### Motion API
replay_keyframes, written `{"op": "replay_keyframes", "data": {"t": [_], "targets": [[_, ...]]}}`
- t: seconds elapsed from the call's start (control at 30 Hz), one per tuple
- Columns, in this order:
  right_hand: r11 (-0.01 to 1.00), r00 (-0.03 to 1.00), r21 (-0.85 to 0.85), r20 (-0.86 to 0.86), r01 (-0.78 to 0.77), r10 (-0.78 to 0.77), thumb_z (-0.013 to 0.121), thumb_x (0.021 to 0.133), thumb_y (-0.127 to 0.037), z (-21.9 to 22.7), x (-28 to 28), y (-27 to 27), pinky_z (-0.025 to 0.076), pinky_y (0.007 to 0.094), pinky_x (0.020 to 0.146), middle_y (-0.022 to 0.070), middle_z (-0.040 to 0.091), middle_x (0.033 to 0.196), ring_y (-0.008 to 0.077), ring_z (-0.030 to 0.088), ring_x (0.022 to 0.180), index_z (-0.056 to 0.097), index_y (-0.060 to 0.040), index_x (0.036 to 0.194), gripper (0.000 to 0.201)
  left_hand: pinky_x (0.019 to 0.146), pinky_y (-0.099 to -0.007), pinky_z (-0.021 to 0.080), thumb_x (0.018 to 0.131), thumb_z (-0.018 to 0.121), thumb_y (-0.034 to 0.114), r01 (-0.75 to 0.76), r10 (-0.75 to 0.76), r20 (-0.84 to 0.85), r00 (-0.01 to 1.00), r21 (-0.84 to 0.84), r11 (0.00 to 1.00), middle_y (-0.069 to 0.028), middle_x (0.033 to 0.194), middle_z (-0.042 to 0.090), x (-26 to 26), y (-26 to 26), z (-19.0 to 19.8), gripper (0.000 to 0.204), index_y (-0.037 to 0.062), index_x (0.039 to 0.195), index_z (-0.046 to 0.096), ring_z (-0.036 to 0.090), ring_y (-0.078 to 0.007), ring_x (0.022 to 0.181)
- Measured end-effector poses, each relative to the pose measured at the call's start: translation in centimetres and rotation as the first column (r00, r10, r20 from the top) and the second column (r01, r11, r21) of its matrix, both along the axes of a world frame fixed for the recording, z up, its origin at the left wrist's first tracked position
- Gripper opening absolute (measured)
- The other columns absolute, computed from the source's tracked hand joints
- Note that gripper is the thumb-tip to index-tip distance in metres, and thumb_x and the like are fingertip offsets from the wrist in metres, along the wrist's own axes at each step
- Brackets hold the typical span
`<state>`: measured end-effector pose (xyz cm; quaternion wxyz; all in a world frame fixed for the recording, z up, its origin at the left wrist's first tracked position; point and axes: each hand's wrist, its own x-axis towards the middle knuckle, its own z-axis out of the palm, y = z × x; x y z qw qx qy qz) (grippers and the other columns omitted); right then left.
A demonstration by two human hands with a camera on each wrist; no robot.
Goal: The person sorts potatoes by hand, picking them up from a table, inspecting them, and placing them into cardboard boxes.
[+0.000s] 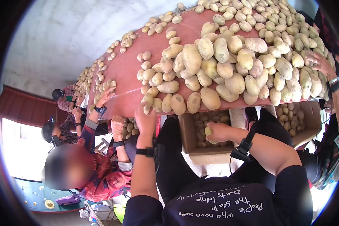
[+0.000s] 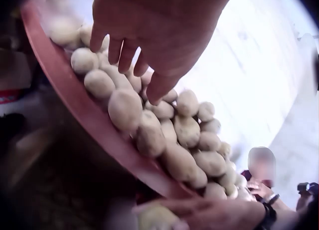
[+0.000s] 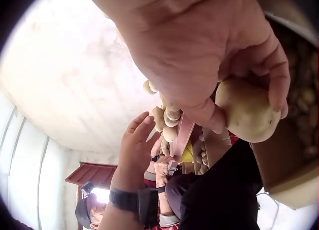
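My right hand [image 1: 219,132] holds a pale yellow potato [image 3: 247,110] between thumb and fingers, over an open cardboard box [image 1: 211,151] partly filled with potatoes. In the right wrist view the potato's smooth side faces out below the fingertips. My left hand [image 1: 145,119] is at the table's near edge, beside the closest potatoes [image 1: 147,101]. The left wrist view shows its fingers [image 2: 128,55] extended and spread above a row of potatoes [image 2: 125,109], not wrapped round any. Potatoes lie heaped on the red table [image 1: 120,81], thickest in front of me and to the right.
A second cardboard box [image 1: 309,126] of potatoes stands under the table edge at right. At left, a person in a red plaid shirt [image 1: 107,173] reaches over the table. Another person's hand [image 1: 320,63] rests on the heap at far right. My legs flank the nearer box.
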<state>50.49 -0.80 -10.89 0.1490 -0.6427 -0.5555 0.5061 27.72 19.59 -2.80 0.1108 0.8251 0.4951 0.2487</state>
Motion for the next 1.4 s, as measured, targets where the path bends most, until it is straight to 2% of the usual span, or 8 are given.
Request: {"op": "replay_keyframes", "data": {"t": [0.4, 0.5, 0.63, 0.73, 0.83, 0.93, 1.13, 1.4], "targets": [[0.975, 0.965, -0.025, 0.142, -0.22, 0.221, 0.06, 0.086, -0.031, 0.5, -0.2, 0.0, 0.048, 0.0436, 0.088, 0.0207, 0.059, 0.117, 0.0352, 0.06, 0.105, 0.052, -0.0034, 0.127, 0.05, 0.09, -0.0406, 0.047, 0.077, 0.072, 0.025, -0.124, 0.11, -0.212, 0.971, -0.055, 0.991, -0.02, 0.115, 0.06, 1.4, 4.7, 0.5, 0.052, 0.0001, 0.119, 0.055, 0.059, -0.0347, 0.104], [0.964, 0.955, 0.003, 0.138, -0.267, 0.264, 0.06, 0.086, -0.032, -0.1, -0.3, -0.3, 0.047, 0.0437, 0.088, 0.0207, 0.061, 0.114, 0.0358, 0.061, 0.103, 0.054, -0.0031, 0.124, 0.048, 0.087, -0.0401, 0.049, 0.088, 0.06, 0.031, -0.081, 0.14, 0.203, 0.969, -0.271, 0.959, -0.0174, 0.113, 0.061, 0.5, 4.4, 0.7, 0.046, 0.0005, 0.121, 0.054, 0.06, -0.0294, 0.103], [0.963, 0.964, 0.057, 0.047, -0.265, 0.263, 0.06, 0.086, -0.032, 0.0, -0.2, 0.0, 0.048, 0.0433, 0.087, 0.0203, 0.064, 0.106, 0.0361, 0.062, 0.099, 0.057, -0.0026, 0.121, 0.046, 0.078, -0.0354, 0.054, 0.098, 0.037, 0.039, 0.407, 0.312, 0.718, 0.623, -0.637, 0.654, -0.014, 0.11, 0.061, 0.0, -1.4, 1.7, 0.048, 0.0012, 0.123, 0.052, 0.064, -0.0221, 0.089], [0.97, 0.977, 0.119, 0.028, -0.212, 0.21, 0.06, 0.085, -0.032, 0.2, 0.4, 0.0, 0.049, 0.0422, 0.083, 0.0186, 0.066, 0.099, 0.0358, 0.063, 0.094, 0.058, -0.0027, 0.12, 0.045, 0.075, -0.0325, 0.055, 0.099, 0.038, 0.038, 0.567, 0.251, 0.636, 0.73, -0.768, 0.298, -0.0131, 0.109, 0.061, -0.8, -5.8, 0.5, 0.047, 0.001, 0.125, 0.049, 0.065, -0.0223, 0.084], [0.969, 0.976, 0.132, 0.091, -0.21, 0.199, 0.06, 0.085, -0.031, 0.1, 1.4, 0.4, 0.049, 0.0426, 0.082, 0.0198, 0.066, 0.1, 0.0365, 0.063, 0.093, 0.06, -0.0035, 0.116, 0.041, 0.071, -0.0319, 0.055, 0.098, 0.044, 0.034, 0.43, 0.203, 0.47, 0.859, -0.878, 0.212, -0.0107, 0.103, 0.062, -0.1, -9.5, -1.9, 0.041, 0.001, 0.124, 0.049, 0.065, -0.0205, 0.078], [0.977, 0.981, 0.133, 0.123, -0.168, 0.152, 0.059, 0.086, -0.032, -0.2, 2.2, 0.2, 0.049, 0.043, 0.082, 0.02, 0.066, 0.1, 0.037, 0.062, 0.094, 0.061, -0.0031, 0.115, 0.041, 0.071, -0.0284, 0.052, 0.094, 0.055, 0.028, 0.277, 0.185, 0.326, 0.927, -0.928, 0.25, -0.0094, 0.099, 0.062, 0.2, -10.9, -5.6, 0.042, -0.0001, 0.125, 0.049, 0.064, -0.0186, 0.08], [0.942, 0.938, 0.071, 0.145, -0.327, 0.315, 0.058, 0.086, -0.034, 0.2, 1.8, 0.0, 0.048, 0.0426, 0.085, 0.0197, 0.066, 0.102, 0.036, 0.062, 0.097, 0.06, -0.0024, 0.117, 0.044, 0.09, -0.0328, 0.046, 0.092, 0.055, 0.027, 0.154, -0.103, 0.115, 0.988, -0.727, 0.669, -0.0103, 0.109, 0.06, -0.4, -9.6, -6.1, 0.052, -0.0001, 0.135, 0.042, 0.06, -0.0202, 0.1], [0.953, 0.94, 0.005, 0.166, -0.304, 0.299, 0.059, 0.085, -0.036, 1.0, 1.6, -0.1, 0.049, 0.0447, 0.084, 0.0196, 0.066, 0.104, 0.0361, 0.063, 0.098, 0.064, -0.0025, 0.108, 0.04, 0.098, -0.0423, 0.039, 0.087, 0.06, 0.028, 0.021, 0.407, 0.32, 0.856, -0.807, 0.59, -0.017, 0.13, 0.047, 1.9, -8.1, -3.3, 0.062, 0.0011, 0.138, 0.036, 0.045, -0.0252, 0.121]]}}
